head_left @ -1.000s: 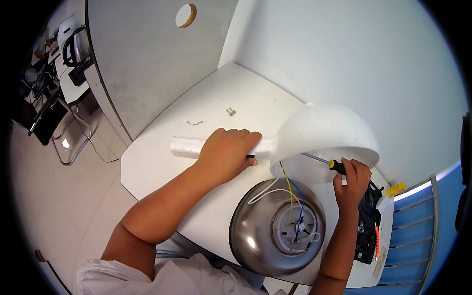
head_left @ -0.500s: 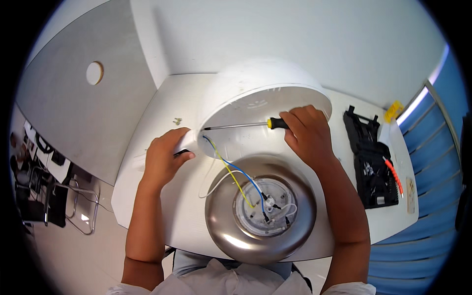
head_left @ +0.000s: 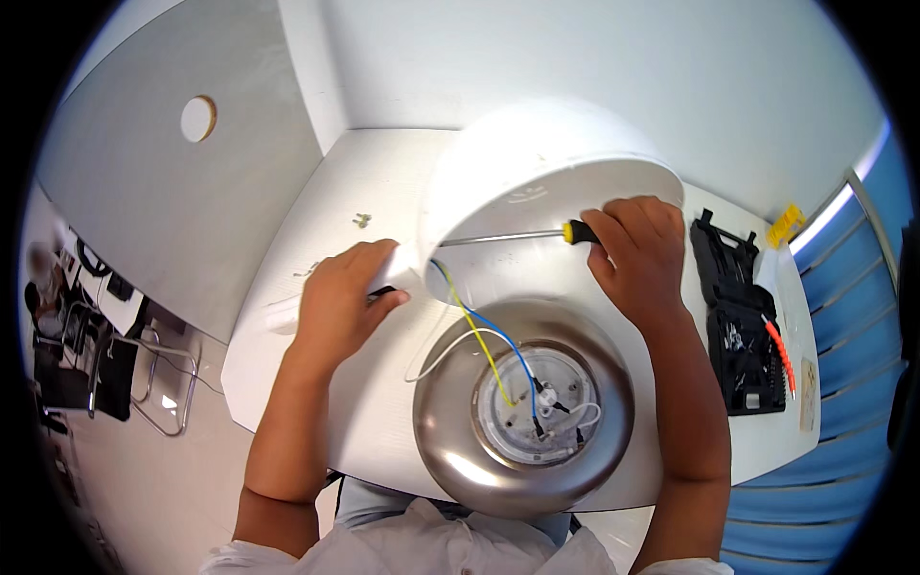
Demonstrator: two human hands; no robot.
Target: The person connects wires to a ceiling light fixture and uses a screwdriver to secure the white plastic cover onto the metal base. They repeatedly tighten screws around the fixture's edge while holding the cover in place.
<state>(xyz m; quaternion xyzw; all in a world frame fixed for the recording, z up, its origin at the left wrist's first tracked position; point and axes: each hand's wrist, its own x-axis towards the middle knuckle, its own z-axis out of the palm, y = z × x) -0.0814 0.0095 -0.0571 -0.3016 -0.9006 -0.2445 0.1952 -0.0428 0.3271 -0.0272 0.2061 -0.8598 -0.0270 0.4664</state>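
Observation:
My left hand is closed around the white block-shaped arm that joins a large white domed shell. A screwdriver with a black and yellow handle is gripped in my right hand. It lies nearly level inside the shell's open mouth, its shaft pointing left; the tip is hidden at the rim beside the arm. Yellow-green wire and blue wire run from the shell down to a round silvery metal base. A clear disc with black connectors sits in its middle.
An open black tool case lies at the right, with a red flexible shaft across its edge. Behind it is a yellow box. Small screws rest on the white table. A grey panel stands at the left.
The whole scene has shifted a little to the right in the picture. The screwdriver tip, visible before inside the shell, is now hidden at the rim. Both hands keep their grips.

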